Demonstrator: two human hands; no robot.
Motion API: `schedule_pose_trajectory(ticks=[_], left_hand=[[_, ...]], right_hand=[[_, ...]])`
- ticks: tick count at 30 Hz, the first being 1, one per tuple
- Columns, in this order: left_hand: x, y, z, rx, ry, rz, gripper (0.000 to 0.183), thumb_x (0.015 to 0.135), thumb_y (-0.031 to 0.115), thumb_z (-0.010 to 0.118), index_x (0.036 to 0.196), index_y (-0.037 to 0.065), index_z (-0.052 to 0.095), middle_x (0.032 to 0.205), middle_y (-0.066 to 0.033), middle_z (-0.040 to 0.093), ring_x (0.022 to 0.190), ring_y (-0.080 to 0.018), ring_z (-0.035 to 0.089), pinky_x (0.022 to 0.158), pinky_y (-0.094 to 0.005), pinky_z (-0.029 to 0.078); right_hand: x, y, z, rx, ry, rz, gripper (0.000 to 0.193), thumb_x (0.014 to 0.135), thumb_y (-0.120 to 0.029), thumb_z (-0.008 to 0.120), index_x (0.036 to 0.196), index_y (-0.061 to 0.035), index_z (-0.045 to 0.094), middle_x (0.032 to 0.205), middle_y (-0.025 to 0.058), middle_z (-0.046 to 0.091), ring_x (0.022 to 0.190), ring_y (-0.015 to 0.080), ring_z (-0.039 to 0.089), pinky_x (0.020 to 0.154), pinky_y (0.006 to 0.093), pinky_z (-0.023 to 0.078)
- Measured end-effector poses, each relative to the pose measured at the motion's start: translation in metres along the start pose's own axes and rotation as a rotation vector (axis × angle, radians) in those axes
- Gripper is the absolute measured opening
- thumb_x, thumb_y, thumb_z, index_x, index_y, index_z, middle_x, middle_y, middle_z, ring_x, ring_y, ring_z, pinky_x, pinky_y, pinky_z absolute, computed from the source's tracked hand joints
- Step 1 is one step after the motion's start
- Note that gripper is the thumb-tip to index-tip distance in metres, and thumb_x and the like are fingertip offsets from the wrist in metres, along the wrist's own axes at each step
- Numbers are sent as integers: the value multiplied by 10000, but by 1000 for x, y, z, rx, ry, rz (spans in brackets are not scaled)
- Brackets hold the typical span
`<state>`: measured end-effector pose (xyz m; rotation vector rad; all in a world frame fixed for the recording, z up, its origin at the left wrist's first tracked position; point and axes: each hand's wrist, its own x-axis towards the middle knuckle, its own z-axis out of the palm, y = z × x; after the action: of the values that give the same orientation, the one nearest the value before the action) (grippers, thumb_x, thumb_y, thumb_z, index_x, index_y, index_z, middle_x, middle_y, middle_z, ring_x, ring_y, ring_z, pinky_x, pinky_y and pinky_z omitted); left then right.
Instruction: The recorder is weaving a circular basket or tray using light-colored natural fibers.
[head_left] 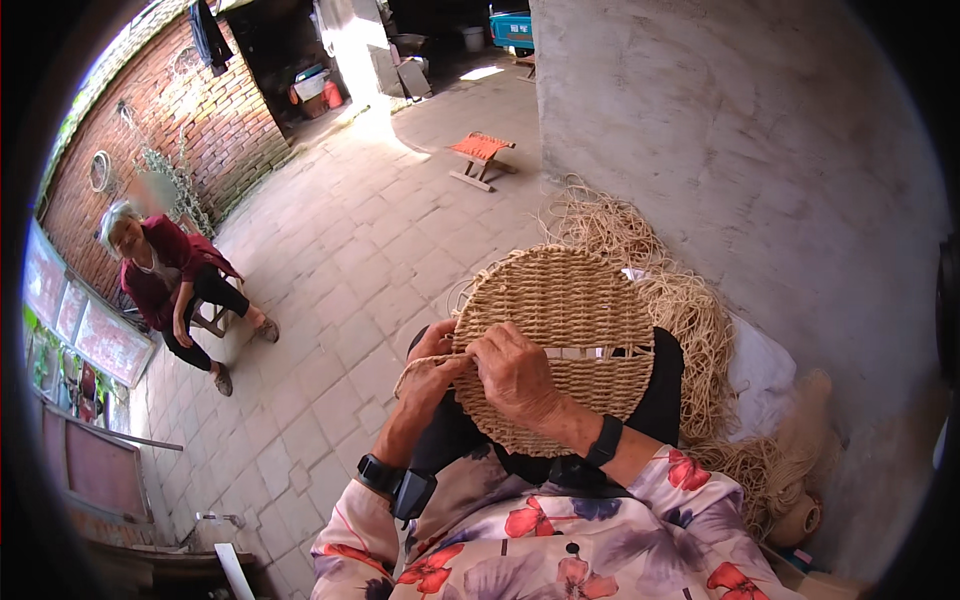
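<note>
A round woven straw mat (pixel 560 290) rests on my lap, tan and tightly woven, with an open gap across its middle where bare strands show. At the mat's left edge, my left hand (pixel 432 368) is closed around the rim and a straw cord (pixel 408 372), which loops out to the left. My right hand (pixel 515 375) lies over the mat beside the gap, its fingers pinched together at the cord near the left rim. The fingertips of both hands nearly meet there. What lies right between the right fingertips is partly hidden.
Heaps of loose straw cord (pixel 690 320) lie along the grey wall (pixel 740 130) to my right, beside a white sack (pixel 762 385). A folding stool (pixel 482 148) with an orange seat stands ahead on the paving. At the left sits another person (pixel 165 265) in dark red.
</note>
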<state>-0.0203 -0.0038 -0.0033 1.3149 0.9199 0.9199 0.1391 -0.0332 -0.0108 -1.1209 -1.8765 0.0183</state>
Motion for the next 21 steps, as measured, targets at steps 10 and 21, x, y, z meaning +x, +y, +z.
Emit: schedule_pose_trajectory(ticks=[10, 21], left_hand=[[4, 5, -9, 5, -121, -110, 488, 863, 113, 603, 1316, -15, 478, 1084, -62, 654, 1008, -131, 596, 930, -271, 433], [10, -10, -22, 32, -255, 78, 276, 844, 46, 532, 1062, -82, 642, 1286, -74, 552, 1040, -113, 572, 911, -243, 422]], right_hand=[[-4, 17, -7, 47, 7, 35, 159, 785, 35, 566, 935, -17, 563, 833, 143, 589, 833, 334, 588, 737, 435, 502], [6, 6, -20, -192, -202, -121, 156, 783, -12, 590, 934, -27, 555, 798, 111, 606, 812, 280, 603, 713, 373, 528]])
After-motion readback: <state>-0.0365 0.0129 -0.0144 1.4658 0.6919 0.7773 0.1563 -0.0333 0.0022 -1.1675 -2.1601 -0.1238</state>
